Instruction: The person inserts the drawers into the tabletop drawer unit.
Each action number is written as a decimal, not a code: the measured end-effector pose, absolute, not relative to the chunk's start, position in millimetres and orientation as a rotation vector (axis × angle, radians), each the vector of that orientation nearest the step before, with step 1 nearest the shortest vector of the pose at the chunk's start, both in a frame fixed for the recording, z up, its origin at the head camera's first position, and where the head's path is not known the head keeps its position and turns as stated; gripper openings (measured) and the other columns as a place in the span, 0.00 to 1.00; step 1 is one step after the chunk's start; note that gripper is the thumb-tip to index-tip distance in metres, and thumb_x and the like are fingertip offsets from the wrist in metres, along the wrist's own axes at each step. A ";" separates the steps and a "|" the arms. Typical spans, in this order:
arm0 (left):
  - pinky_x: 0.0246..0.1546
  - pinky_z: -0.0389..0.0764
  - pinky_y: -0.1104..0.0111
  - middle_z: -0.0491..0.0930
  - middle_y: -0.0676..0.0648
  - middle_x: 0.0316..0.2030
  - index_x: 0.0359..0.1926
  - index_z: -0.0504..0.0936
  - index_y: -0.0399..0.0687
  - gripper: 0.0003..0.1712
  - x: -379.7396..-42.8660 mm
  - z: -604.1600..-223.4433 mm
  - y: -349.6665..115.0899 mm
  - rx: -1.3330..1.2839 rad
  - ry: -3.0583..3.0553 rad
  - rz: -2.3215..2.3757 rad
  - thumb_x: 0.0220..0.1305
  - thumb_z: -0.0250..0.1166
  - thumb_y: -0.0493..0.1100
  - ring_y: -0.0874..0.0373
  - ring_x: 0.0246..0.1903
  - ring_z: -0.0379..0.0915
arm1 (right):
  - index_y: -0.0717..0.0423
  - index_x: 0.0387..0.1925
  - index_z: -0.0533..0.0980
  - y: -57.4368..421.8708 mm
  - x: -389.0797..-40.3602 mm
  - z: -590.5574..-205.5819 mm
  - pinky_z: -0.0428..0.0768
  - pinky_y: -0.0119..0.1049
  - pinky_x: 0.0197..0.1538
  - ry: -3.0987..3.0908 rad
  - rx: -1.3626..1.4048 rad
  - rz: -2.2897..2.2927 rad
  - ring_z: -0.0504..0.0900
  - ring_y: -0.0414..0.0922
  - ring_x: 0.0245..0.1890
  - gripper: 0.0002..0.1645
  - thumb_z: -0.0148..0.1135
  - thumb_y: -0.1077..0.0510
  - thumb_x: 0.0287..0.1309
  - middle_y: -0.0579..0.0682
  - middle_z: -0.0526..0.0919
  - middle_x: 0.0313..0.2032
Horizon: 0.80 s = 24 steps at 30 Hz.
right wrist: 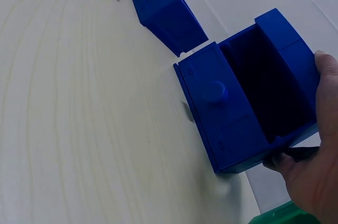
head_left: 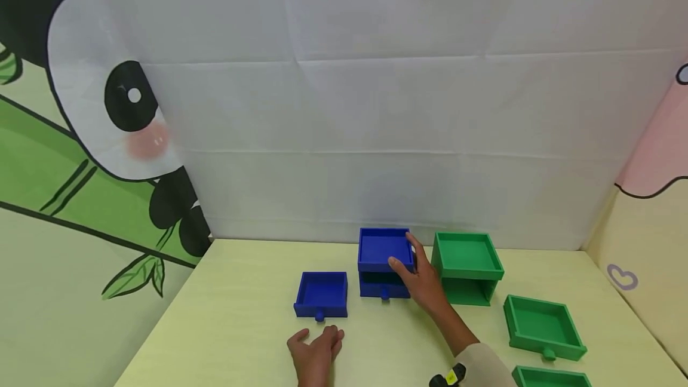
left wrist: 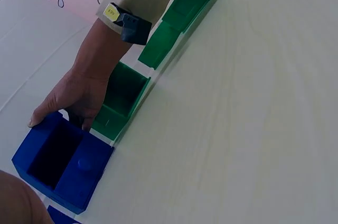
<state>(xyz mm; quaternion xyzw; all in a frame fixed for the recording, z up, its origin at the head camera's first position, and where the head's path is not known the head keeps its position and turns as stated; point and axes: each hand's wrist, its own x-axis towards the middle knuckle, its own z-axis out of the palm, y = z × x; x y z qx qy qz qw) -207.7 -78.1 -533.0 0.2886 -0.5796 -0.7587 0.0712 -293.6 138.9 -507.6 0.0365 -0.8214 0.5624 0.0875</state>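
White cloth [head_left: 387,112] hangs at the back, past the left hand [head_left: 316,354] and the right hand [head_left: 426,284], with fold lines running over it. Well to the left of the left hand, a big panda [head_left: 91,88] is on the wall. Far to the right of the right hand is a small heart [head_left: 622,277]. Under both hands is a pale yellow surface [head_left: 236,315].

The right hand holds the blue box [head_left: 376,266] by its right side, with the thumb to the front and a finger reaching toward the back. To the left of this hand, the box has a dark slot on top and a lower drawer [right wrist: 232,123] with a round knob [right wrist: 215,92] below. A pale sleeve [head_left: 484,369] and a black gadget [left wrist: 135,29] are behind the right hand.

The left hand is loose and free, with its fingers a bit bent. Just ahead of it lies a blue drawer [head_left: 321,292], knob side to the hand. It is hard to tell if the fingertips touch it.

Just right of the right hand stands a green box [head_left: 467,255] with an open front. Farther right, and nearer the person, lie a green drawer [head_left: 543,321] and another green drawer [head_left: 550,378], cut off by the view's edge.
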 end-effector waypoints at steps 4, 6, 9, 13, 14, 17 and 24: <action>0.33 0.85 0.66 0.85 0.32 0.34 0.63 0.44 0.31 0.44 -214.7 -533.9 -86.8 0.811 -1.735 -2.303 0.57 0.66 0.28 0.52 0.30 0.86 | 0.34 0.77 0.48 139.5 -293.5 -509.0 0.72 0.64 0.58 -2.445 0.110 1.675 0.66 0.66 0.67 0.47 0.60 0.36 0.65 0.66 0.64 0.70; 0.34 0.85 0.66 0.85 0.32 0.35 0.64 0.45 0.31 0.44 -217.5 -534.9 -89.6 0.794 -1.735 -2.311 0.56 0.66 0.28 0.52 0.30 0.86 | 0.35 0.77 0.48 139.7 -293.8 -508.9 0.72 0.65 0.59 -2.440 0.117 1.672 0.66 0.65 0.68 0.47 0.60 0.36 0.65 0.66 0.63 0.70; 0.35 0.85 0.65 0.85 0.32 0.37 0.64 0.48 0.31 0.42 -220.6 -536.1 -91.8 0.770 -1.743 -2.322 0.57 0.65 0.30 0.51 0.32 0.86 | 0.35 0.77 0.48 139.9 -294.6 -508.8 0.71 0.65 0.59 -2.437 0.119 1.664 0.66 0.65 0.68 0.48 0.60 0.35 0.65 0.66 0.63 0.70; 0.35 0.85 0.65 0.85 0.34 0.36 0.63 0.52 0.32 0.36 -222.7 -536.9 -91.5 0.741 -1.732 -2.329 0.61 0.64 0.31 0.51 0.32 0.86 | 0.35 0.77 0.48 140.6 -294.9 -508.8 0.72 0.65 0.59 -2.440 0.115 1.664 0.66 0.65 0.68 0.48 0.60 0.35 0.64 0.66 0.63 0.70; 0.35 0.85 0.65 0.86 0.35 0.35 0.62 0.53 0.32 0.34 -223.2 -536.9 -91.3 0.737 -1.730 -2.328 0.62 0.64 0.32 0.51 0.32 0.86 | 0.34 0.77 0.48 140.8 -294.8 -508.8 0.71 0.65 0.59 -2.441 0.113 1.667 0.65 0.65 0.68 0.48 0.60 0.34 0.64 0.66 0.63 0.71; 0.34 0.85 0.64 0.86 0.37 0.33 0.59 0.55 0.32 0.30 -225.8 -536.9 -91.4 0.722 -1.723 -2.325 0.64 0.63 0.32 0.51 0.31 0.87 | 0.34 0.77 0.48 141.2 -295.4 -509.3 0.72 0.64 0.59 -2.437 0.111 1.676 0.66 0.66 0.67 0.48 0.60 0.35 0.64 0.66 0.63 0.70; 0.30 0.86 0.63 0.86 0.38 0.31 0.55 0.60 0.34 0.23 -229.6 -534.3 -93.9 0.745 -1.773 -2.310 0.67 0.62 0.33 0.49 0.29 0.87 | 0.34 0.77 0.48 141.4 -295.8 -509.5 0.72 0.64 0.59 -2.443 0.114 1.658 0.66 0.65 0.67 0.48 0.60 0.35 0.65 0.66 0.64 0.70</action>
